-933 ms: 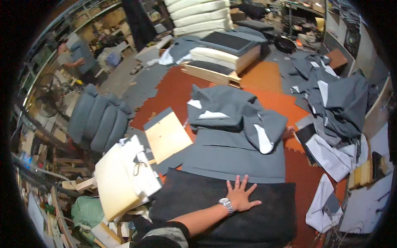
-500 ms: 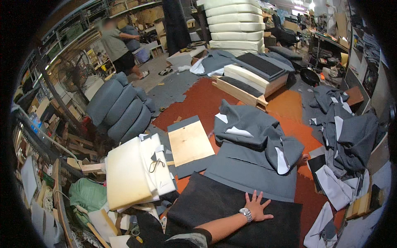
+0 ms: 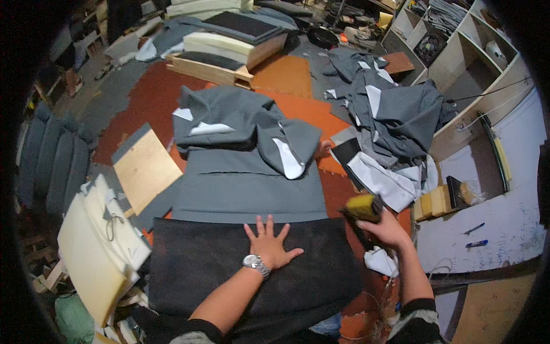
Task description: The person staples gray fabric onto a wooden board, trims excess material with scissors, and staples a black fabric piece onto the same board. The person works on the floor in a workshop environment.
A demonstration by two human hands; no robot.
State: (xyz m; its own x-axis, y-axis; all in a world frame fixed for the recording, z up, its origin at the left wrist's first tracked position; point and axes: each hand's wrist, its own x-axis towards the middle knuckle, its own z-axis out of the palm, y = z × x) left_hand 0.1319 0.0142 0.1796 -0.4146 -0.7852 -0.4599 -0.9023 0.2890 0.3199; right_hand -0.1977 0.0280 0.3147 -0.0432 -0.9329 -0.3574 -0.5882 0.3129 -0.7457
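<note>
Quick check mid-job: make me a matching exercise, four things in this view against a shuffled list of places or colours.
Things:
1. Black sheet
2. Yellow-and-dark tool
3. Wristwatch
4. Blue pen

Places or colours:
A. Silver-coloured
B. On the white surface at the right
C. Beneath the spread left grip
D. Held in the right grip

Pairs: 1-C, 2-D, 3-A, 4-B

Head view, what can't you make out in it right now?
All in the head view:
Yellow tool: grip hidden by the right hand, outline blurred.
Black sheet: patch under the left hand covered.
Green bag: lower part cut off by the bottom edge.
White panel: handwriting too small to read.
</note>
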